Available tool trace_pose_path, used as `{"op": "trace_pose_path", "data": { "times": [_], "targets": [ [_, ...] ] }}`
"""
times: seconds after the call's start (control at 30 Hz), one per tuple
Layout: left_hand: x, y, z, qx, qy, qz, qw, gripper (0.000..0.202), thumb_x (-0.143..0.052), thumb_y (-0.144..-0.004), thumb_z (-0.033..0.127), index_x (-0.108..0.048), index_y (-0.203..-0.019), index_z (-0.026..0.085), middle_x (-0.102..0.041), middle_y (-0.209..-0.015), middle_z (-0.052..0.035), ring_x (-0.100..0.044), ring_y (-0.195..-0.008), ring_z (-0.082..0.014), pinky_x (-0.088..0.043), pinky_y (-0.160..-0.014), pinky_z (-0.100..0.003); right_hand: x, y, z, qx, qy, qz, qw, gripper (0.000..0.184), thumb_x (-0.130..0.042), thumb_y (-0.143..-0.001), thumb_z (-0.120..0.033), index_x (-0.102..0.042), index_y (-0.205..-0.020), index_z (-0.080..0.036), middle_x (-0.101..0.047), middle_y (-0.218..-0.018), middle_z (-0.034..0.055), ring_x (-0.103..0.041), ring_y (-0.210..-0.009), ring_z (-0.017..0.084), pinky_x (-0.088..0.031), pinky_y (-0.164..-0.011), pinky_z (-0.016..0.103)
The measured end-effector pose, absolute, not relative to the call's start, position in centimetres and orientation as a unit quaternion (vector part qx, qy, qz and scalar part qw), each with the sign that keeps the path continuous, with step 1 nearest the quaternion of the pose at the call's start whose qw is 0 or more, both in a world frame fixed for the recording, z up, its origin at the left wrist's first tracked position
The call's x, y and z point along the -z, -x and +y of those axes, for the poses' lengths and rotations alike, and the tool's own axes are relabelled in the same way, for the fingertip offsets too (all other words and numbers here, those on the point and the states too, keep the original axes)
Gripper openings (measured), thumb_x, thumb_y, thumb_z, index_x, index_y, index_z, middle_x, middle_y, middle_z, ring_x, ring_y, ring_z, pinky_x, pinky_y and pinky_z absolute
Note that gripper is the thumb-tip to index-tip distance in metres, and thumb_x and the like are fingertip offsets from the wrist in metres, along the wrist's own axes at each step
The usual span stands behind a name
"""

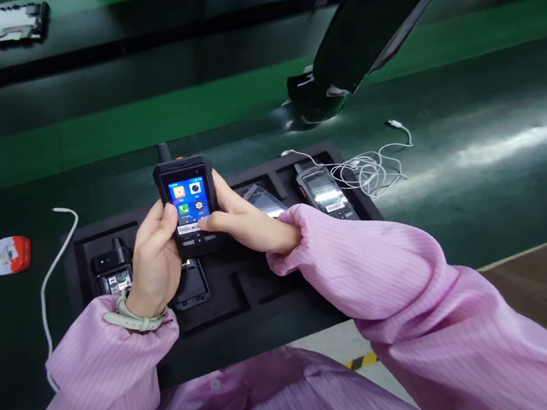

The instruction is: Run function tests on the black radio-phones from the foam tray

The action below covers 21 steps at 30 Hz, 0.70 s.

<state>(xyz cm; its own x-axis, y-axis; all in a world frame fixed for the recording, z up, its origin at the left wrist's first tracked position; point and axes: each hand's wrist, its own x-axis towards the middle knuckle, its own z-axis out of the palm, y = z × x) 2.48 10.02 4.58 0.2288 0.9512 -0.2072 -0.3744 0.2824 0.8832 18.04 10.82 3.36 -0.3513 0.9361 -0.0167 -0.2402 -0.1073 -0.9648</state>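
A small black handheld phone with a short antenna and a lit screen of app icons is held upright above a black foam tray. My left hand wraps its left side, thumb on the lower edge of the screen. My right hand grips the right side, thumb lying across the strip below the screen. Both arms wear pink striped sleeves, and a pale wrist strap circles my left wrist.
The tray's slots hold more devices: one at the left, a back cover, and two at the right. White cables lie on the dark green bench. A red-and-white tag sits left. A dark lamp arm hangs above.
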Motion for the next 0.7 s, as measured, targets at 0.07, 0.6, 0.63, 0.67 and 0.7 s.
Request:
{"op": "trace_pose_path", "data": {
  "times": [0.07,0.6,0.63,0.67,0.7],
  "targets": [
    [-4.5,-2.5,10.0,-0.476,-0.368,0.400,0.692,0.021,-0.066,-0.094,0.040,-0.074,-0.096,0.020,-0.078,-0.110,-0.0061,-0.071,-0.116,-0.0274,-0.059,-0.099,-0.039,-3.2,-18.1,10.8,-0.669,0.337,-0.487,0.449,0.077,-0.063,-0.076,-0.030,-0.037,-0.147,-0.024,-0.048,-0.154,0.0031,-0.050,-0.136,0.024,-0.039,-0.121,0.039],
    [-4.2,-2.9,9.7,-0.496,-0.419,0.387,0.655,0.027,-0.067,-0.095,0.037,-0.075,-0.115,0.022,-0.075,-0.127,-0.0068,-0.061,-0.135,-0.0282,-0.052,-0.109,-0.036,-3.0,-17.4,10.7,-0.629,0.364,-0.468,0.503,0.047,-0.069,-0.085,-0.039,-0.053,-0.126,-0.025,-0.060,-0.142,0.0018,-0.052,-0.138,0.021,-0.039,-0.122,0.038],
    [-4.2,-2.9,9.7,-0.496,-0.422,0.387,0.653,0.027,-0.067,-0.095,0.038,-0.075,-0.116,0.022,-0.075,-0.128,-0.0069,-0.060,-0.136,-0.0281,-0.052,-0.109,-0.036,-3.0,-17.3,10.7,-0.625,0.368,-0.465,0.508,0.044,-0.069,-0.084,-0.039,-0.054,-0.124,-0.025,-0.061,-0.141,0.0017,-0.053,-0.137,0.021,-0.039,-0.122,0.038],
    [-4.2,-2.9,9.7,-0.495,-0.420,0.387,0.654,0.028,-0.067,-0.095,0.038,-0.075,-0.116,0.022,-0.075,-0.128,-0.0069,-0.060,-0.136,-0.0282,-0.052,-0.109,-0.036,-3.0,-17.3,10.7,-0.630,0.367,-0.458,0.508,0.042,-0.067,-0.084,-0.038,-0.055,-0.122,-0.024,-0.061,-0.140,0.0015,-0.053,-0.137,0.022,-0.039,-0.123,0.039],
    [-4.2,-2.9,9.8,-0.493,-0.416,0.388,0.658,0.027,-0.067,-0.095,0.038,-0.075,-0.116,0.022,-0.075,-0.128,-0.0071,-0.061,-0.135,-0.0282,-0.052,-0.109,-0.036,-3.0,-17.3,10.7,-0.641,0.364,-0.449,0.505,0.041,-0.064,-0.084,-0.038,-0.056,-0.121,-0.024,-0.061,-0.140,0.0013,-0.052,-0.137,0.022,-0.038,-0.123,0.040]
  ]
}}
